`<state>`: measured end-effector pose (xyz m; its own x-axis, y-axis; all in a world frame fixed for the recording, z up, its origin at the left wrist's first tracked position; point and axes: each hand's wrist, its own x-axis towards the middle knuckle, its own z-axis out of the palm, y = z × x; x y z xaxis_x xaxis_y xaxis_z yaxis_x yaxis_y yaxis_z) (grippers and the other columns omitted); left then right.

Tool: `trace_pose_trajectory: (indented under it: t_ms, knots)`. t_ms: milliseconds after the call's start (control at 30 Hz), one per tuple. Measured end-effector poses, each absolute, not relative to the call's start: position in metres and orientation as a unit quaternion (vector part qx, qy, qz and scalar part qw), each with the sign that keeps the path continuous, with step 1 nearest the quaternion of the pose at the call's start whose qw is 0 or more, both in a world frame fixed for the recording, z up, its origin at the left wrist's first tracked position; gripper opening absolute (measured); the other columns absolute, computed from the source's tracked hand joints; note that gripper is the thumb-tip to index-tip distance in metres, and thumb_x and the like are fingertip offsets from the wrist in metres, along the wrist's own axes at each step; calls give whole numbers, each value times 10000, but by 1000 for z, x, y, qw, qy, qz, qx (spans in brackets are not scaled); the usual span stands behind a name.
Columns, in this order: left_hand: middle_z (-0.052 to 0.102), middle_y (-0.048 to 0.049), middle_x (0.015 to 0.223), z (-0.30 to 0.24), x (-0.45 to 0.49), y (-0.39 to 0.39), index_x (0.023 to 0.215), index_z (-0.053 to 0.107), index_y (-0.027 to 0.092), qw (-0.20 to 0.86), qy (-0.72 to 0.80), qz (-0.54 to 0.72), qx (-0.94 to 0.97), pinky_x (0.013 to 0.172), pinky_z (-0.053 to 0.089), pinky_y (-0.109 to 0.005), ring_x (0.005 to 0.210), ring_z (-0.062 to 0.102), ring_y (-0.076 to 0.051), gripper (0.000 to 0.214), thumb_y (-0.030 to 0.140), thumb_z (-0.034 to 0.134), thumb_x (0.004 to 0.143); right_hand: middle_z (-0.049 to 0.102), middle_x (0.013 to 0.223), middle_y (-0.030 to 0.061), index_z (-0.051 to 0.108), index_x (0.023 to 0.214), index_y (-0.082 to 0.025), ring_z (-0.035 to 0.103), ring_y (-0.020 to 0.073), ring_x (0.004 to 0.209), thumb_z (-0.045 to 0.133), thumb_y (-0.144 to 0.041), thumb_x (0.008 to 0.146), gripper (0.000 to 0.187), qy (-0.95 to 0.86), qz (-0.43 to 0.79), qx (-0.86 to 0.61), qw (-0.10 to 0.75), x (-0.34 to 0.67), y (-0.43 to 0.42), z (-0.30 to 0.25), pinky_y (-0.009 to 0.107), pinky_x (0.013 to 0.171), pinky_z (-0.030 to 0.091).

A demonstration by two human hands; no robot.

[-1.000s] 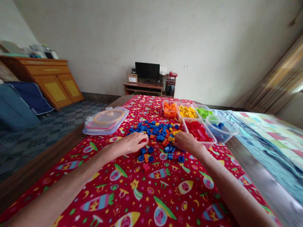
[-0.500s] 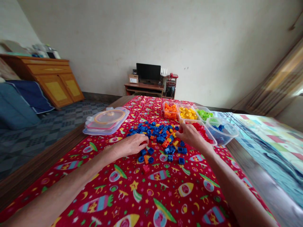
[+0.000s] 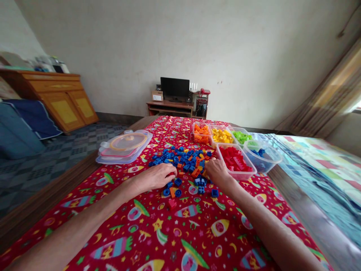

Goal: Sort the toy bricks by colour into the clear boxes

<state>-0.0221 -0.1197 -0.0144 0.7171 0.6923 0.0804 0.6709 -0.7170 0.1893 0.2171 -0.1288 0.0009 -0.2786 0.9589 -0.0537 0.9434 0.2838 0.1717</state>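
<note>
A pile of small blue, orange and yellow plastic bricks (image 3: 183, 160) lies on a red patterned tablecloth (image 3: 180, 226). My left hand (image 3: 158, 175) rests at the pile's near left edge, fingers curled over something red I cannot make out. My right hand (image 3: 216, 171) sits at the pile's right edge, fingers bent down among the bricks; what it grips is hidden. Just right of it stands a clear tub of red bricks (image 3: 236, 162). A single red brick (image 3: 172, 203) lies apart, nearer to me.
Clear tubs of orange (image 3: 201, 133), yellow (image 3: 222, 135), green (image 3: 242, 136) and blue bricks (image 3: 261, 155) stand behind. Stacked lids (image 3: 125, 146) lie at the left. The table's wooden edge (image 3: 296, 195) runs along the right. A cabinet (image 3: 62, 99) and a monitor desk (image 3: 175, 101) stand beyond.
My right hand rose toward the red tub half a second ago and has come back down to the pile's right edge. My left hand has stayed put.
</note>
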Motion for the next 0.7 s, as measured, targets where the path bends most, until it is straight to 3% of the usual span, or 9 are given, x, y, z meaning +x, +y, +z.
trace_pose_trajectory:
  t_ms: [133,200,267,367,500,567,700]
  knots:
    - [660,-40,877,-19,-24,-118,877,638,184,70,363,85,925,771,472,-253,809,626,-163,203,194,436,900,691,972,194,707,973,-95,658,262,911,433,-39,849,306,800,59,592,82,221,-127,-2,297,685,476]
    - [645,-56,897,-22,-26,-116,918,643,175,64,368,96,923,787,482,-273,828,626,-175,224,188,420,905,689,974,175,689,995,-109,660,244,882,434,-103,882,279,795,54,603,25,228,-124,1,287,685,463]
    - [630,-77,969,-26,-27,-114,1030,630,164,59,374,129,917,840,487,-298,905,622,-192,252,174,410,907,695,922,135,679,966,-132,653,208,827,452,-162,891,241,789,23,608,-84,232,-121,4,265,674,443]
    - [591,-87,1096,-28,-22,-115,1246,545,178,64,376,210,900,937,472,-317,1035,590,-191,373,140,390,909,684,775,46,663,910,-162,605,141,692,511,-203,838,173,776,-168,549,-261,221,-121,4,226,617,414]
    - [571,-92,1207,-27,0,-130,1387,443,220,91,374,306,871,995,464,-330,1122,565,-185,480,119,318,935,603,635,-25,601,925,-189,508,101,524,530,-320,792,199,617,-546,452,-341,187,-134,-14,178,440,327]
    - [537,-104,1311,-31,12,-140,1442,375,230,97,361,335,865,1040,444,-348,1211,527,-191,545,83,293,924,555,607,-37,560,850,-200,485,98,508,539,-337,756,167,521,-642,425,-370,171,-141,-24,165,401,280]
    - [357,-91,1520,-45,24,-154,1529,140,255,79,333,321,883,1164,298,-439,1396,340,-207,779,-45,276,823,427,547,-68,458,716,-212,326,66,440,549,-302,680,133,400,-720,387,-413,159,-147,-35,167,373,227]
